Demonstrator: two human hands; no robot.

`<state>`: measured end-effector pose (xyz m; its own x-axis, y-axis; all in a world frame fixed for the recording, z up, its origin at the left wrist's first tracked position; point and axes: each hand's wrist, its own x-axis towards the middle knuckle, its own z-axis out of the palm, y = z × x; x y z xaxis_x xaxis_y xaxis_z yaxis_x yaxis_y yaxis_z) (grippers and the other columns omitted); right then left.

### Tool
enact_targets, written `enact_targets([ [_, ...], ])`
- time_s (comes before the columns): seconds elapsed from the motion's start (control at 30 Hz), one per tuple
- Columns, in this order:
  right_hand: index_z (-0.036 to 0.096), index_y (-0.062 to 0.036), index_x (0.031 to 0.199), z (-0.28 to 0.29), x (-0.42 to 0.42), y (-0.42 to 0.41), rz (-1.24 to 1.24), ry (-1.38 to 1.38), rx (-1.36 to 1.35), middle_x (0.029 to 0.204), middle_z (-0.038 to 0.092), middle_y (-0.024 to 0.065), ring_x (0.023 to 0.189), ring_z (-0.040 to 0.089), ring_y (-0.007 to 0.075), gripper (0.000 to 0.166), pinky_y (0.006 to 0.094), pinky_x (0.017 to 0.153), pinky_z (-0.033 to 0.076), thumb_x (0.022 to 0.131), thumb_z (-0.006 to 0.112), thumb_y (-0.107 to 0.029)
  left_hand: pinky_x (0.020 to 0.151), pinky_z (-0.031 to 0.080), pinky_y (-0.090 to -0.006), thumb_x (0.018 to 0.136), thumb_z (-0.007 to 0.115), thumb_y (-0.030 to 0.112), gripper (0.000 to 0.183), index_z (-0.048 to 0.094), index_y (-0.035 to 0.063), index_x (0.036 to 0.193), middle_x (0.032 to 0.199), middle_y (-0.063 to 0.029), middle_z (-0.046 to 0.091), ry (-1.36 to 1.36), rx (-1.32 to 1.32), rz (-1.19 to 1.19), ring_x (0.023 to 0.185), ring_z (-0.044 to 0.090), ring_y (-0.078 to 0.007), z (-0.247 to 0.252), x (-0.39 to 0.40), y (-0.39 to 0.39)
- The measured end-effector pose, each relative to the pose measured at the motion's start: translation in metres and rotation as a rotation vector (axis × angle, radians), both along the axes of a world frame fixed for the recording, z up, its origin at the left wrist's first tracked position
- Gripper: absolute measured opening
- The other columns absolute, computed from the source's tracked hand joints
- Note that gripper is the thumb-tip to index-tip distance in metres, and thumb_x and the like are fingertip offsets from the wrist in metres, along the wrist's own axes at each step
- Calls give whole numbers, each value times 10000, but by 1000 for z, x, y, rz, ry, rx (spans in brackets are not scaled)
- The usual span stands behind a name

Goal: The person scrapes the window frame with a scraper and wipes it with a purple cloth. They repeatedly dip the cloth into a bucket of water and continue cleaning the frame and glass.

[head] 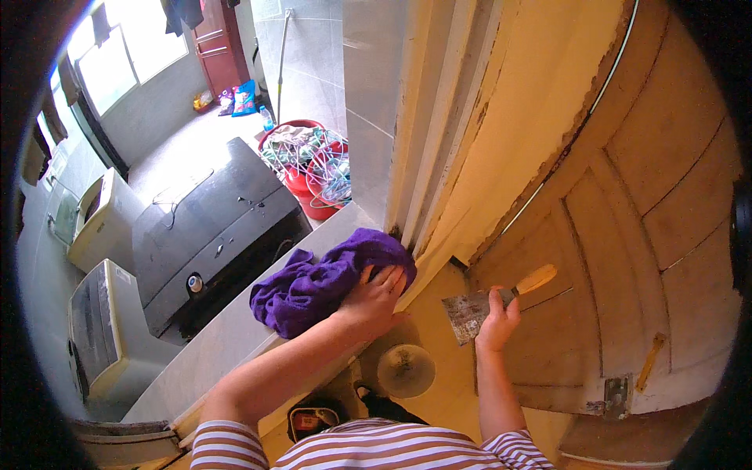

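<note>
My left hand (376, 296) holds a bunched purple towel (311, 285) against the pale stone sill (226, 341), at the corner where the sill meets the wooden frame (446, 117). The fingers curl over the towel's right end. In my right hand (499, 323) is a putty knife, gripped around its blade (464, 317) between thumb and fingers. Its wooden handle (536, 279) points up and to the right, away from my palm. The stained blade's wide edge faces left, apart from the frame.
Beyond the sill stand a black-topped appliance (217, 235) and two pale washing machines (97, 335). Red buckets (311, 200) hold tangled clothes hangers. A panelled wooden door (587, 282) stands to my right. Below me are a round translucent object (405, 371) and a dark container (314, 420).
</note>
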<state>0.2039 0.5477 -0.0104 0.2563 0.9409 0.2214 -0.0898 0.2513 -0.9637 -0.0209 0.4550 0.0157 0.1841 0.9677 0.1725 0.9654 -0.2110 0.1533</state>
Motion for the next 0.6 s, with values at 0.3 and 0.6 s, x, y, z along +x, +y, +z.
enact_targets([
  [0.3, 592, -13, 946, 22, 13, -15, 34, 86, -45, 914, 600, 44, 825, 528, 133, 108, 280, 748, 426, 860, 598, -79, 1065, 307, -405, 850, 570, 421, 668, 400, -60, 1281, 1346, -184, 403, -158, -106, 168, 1298, 322, -326, 7, 9, -7],
  [0.6, 592, -33, 937, 58, -5, -33, 418, 409, -161, 930, 645, 122, 851, 621, 206, 69, 330, 788, 500, 892, 552, -67, 942, 434, -422, 818, 628, 284, 436, 530, 18, 1150, 1183, -164, 527, -137, -106, 295, 1167, 456, -341, 21, -7, -107],
])
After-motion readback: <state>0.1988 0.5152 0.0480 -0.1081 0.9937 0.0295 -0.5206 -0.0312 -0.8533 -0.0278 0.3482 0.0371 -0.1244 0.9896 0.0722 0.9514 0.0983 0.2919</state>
